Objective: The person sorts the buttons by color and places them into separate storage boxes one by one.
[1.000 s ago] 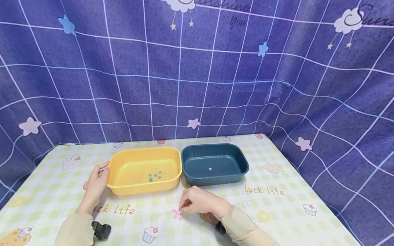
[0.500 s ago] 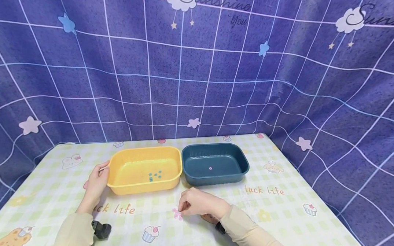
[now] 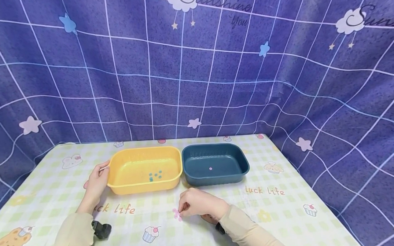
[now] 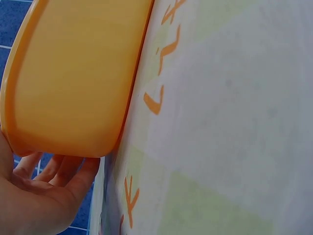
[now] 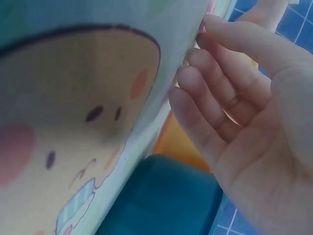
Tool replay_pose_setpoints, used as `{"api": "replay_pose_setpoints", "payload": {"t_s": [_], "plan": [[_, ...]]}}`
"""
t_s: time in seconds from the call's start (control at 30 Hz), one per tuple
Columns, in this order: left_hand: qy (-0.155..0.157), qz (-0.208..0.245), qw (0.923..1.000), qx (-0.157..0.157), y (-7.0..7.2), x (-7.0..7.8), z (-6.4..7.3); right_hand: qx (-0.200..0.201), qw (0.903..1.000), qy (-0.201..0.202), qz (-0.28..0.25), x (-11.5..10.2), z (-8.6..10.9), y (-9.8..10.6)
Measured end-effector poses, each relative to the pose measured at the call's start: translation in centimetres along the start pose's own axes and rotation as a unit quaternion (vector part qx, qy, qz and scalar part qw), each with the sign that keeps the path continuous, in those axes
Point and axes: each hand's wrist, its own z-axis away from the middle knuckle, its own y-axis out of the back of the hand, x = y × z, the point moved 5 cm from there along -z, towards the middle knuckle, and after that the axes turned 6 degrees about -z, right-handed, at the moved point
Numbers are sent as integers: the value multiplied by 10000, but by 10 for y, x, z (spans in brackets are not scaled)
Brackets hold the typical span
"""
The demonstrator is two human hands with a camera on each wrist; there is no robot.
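Observation:
My left hand (image 3: 98,180) holds the left end of a yellow plastic tray (image 3: 145,187); the left wrist view shows its fingers bent against the end wall. Several small teal beads (image 3: 155,175) lie inside. Over the tablecloth in front of the trays, my right hand (image 3: 200,203) has thumb and index fingertips together at a small cluster of pink beads (image 3: 176,213). A bit of pink (image 5: 203,25) shows between those fingertips in the right wrist view, most of it hidden. One pink bead (image 3: 210,168) lies in the dark blue tray (image 3: 216,180).
Both trays stand side by side, almost touching, toward the back of a table with a checked, cartoon-printed tablecloth (image 3: 116,236). A blue grid-patterned curtain (image 3: 194,71) hangs behind and along the sides. Black wrist devices (image 3: 102,230) sit at both sleeves.
My right hand has lowered slightly toward the pink beads, its fingertips staying beside them. The left hand keeps its place on the yellow tray.

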Motion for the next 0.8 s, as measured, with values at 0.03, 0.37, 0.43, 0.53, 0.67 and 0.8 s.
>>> {"api": "replay_pose_setpoints", "payload": {"t_s": [0.03,0.37,0.43,0.53,0.67,0.8], "plan": [[8,-13,10000,-2,0,0,0,0,10000,23,33,0,0,0],[-11,-52,10000,-43,0,-1,-1,70,9999,119,22,-1,1,0],[-15,-46,10000,-45,0,0,0,103,9999,94,4,0,1,1],[-16,7,10000,-78,1,1,1,145,9998,43,-112,1,2,1],[-74,12,9999,-113,2,3,3,291,9994,150,-109,0,3,4],[-150,-39,9999,-78,2,3,3,450,9986,243,-118,-3,4,7]]}}
